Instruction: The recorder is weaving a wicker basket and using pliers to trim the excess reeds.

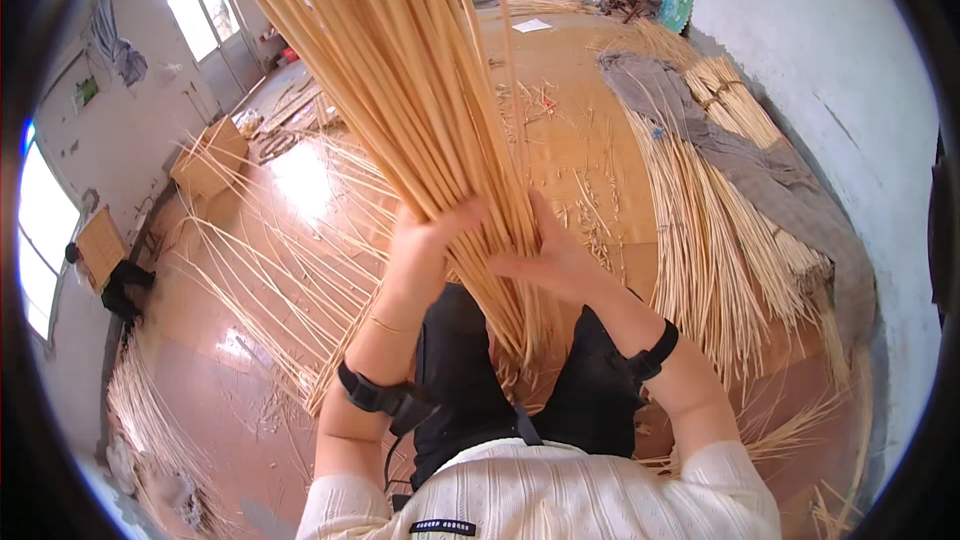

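A thick bundle of long, peeled tan canes (pixel 420 90) rises from between my knees and leans up and to the left, out of the top of the view. Its lower ends come together just in front of my lap. My left hand (pixel 428 240) is wrapped round the bundle's left side, thumb across the front. On the right side my right hand (pixel 555 258) presses against the canes, its fingers partly hidden behind them. Both hands grip the bundle low down, a little above its lower ends. One thin cane stands slightly apart on the bundle's right.
Loose canes (pixel 290 270) fan over the floor at left. To the right lies a large cane pile (pixel 710 240), partly under a grey cloth (pixel 740 165). Cane scraps (pixel 595 220) litter the middle floor. A box (pixel 210 158) stands at far left; another pile (pixel 155 430) lies at lower left.
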The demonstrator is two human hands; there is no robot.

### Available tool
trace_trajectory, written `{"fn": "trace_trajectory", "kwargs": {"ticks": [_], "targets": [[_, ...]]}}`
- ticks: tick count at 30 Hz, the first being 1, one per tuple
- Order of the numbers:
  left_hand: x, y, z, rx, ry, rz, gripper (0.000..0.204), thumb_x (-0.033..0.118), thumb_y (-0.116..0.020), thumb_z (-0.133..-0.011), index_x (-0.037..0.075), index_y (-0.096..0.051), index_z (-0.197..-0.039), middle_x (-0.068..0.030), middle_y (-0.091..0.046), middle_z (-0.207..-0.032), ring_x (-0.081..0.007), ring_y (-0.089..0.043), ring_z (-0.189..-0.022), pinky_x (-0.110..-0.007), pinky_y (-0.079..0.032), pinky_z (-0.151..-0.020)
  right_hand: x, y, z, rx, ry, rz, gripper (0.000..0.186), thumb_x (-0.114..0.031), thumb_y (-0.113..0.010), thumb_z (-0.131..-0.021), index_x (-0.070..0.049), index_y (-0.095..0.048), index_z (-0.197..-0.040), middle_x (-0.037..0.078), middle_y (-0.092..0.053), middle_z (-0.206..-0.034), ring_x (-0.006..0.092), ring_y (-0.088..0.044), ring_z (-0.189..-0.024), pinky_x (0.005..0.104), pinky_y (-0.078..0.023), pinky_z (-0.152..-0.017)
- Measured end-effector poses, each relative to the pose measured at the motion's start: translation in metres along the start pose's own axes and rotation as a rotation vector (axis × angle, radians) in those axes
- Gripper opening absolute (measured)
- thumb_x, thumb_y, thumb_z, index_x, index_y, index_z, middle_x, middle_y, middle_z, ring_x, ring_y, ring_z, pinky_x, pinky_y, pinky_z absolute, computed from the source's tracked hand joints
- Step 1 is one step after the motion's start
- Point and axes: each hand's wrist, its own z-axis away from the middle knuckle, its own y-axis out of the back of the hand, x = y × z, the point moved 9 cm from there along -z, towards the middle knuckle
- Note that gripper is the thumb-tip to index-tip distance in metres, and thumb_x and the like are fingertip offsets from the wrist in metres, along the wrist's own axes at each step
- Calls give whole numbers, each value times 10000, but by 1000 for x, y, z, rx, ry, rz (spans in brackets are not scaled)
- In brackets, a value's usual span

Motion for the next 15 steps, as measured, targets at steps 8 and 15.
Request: {"fn": "trace_trajectory", "kwargs": {"ticks": [8,15], "targets": [[80,-52,-39,-34,-296,-148,293,57,-739,-808,-12,-622,-1068,-75,-683,-995,-141,-647,-855,-275,-533,-756,-21,35,-47,42,-115,-172,877,-176,-782,-813,-13,-238,-1481,100,-511,-1329,175,-524,-1184,327,-460,-962],[87,-50,-74,84,-391,-174,298,44,-754,-789,-23,-606,-1039,-74,-689,-906,-128,-657,-786,-267,-541,-693,-29,49,-84,153,17,-53,774,-201,-755,-815,8,-321,-1421,163,-545,-1256,220,-536,-1163,343,-442,-968]]}}
